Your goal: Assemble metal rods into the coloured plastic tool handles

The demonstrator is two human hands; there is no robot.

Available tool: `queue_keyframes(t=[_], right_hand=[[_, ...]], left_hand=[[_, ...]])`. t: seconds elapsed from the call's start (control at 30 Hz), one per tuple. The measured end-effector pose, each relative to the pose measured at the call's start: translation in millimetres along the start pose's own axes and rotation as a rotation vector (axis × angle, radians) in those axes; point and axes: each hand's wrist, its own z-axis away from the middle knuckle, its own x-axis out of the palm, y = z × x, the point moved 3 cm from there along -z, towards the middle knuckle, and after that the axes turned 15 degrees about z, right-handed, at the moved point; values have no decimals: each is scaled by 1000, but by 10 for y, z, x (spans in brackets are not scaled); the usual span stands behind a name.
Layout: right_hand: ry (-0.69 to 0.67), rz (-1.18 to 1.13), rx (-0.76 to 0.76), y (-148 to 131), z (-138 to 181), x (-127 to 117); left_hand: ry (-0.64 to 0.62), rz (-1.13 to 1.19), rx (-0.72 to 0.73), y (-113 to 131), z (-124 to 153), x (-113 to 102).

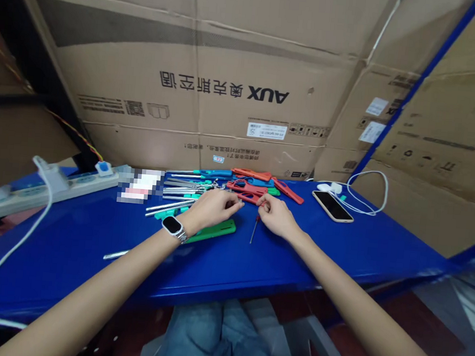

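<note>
My left hand (212, 206), with a watch on the wrist, and my right hand (275, 214) are both closed and meet over a red plastic tool holder (248, 193) on the blue table (339, 253). The fingers of each hand pinch at that holder's ends. A green holder (216, 230) lies partly under my left wrist. A small red-handled screwdriver (254, 228) rests on the table just below my right hand. Behind the hands lies a pile of red, blue and green holders (249, 179) with several metal shafts (178, 192).
A phone (332, 206) lies at the right with a white charger cable (368, 200). A white power strip (41, 186) and its cord sit at the left. A loose metal shaft (116, 254) lies near my left forearm. Cardboard boxes (229, 77) stand behind the table.
</note>
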Motion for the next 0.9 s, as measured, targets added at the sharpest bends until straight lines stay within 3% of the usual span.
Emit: queue_keyframes(t=[0.1, 0.23, 0.37, 0.5, 0.63, 0.7, 0.8, 0.9], right_hand=[[-28, 100, 132, 203, 29, -12], [-88, 221, 188, 216, -37, 20], [-158, 275, 177, 135, -154, 46], [-142, 236, 199, 87, -216, 65], [-111, -37, 203, 8, -231, 88], [-65, -245, 141, -92, -262, 101], [-17, -551, 9, -332, -345, 145], [27, -684, -80, -629, -444, 213]], left_hand=[[-71, 70, -96, -8, -265, 237], [-149, 137, -207, -62, -479, 517], [-188, 188, -228, -81, -509, 584], [-190, 219, -217, -123, -441, 480], [-85, 286, -180, -196, -337, 254], [-42, 375, -206, -220, -262, 116], [-80, 587, -284, -221, -113, -66], [-27, 689, -318, -249, 67, -238]])
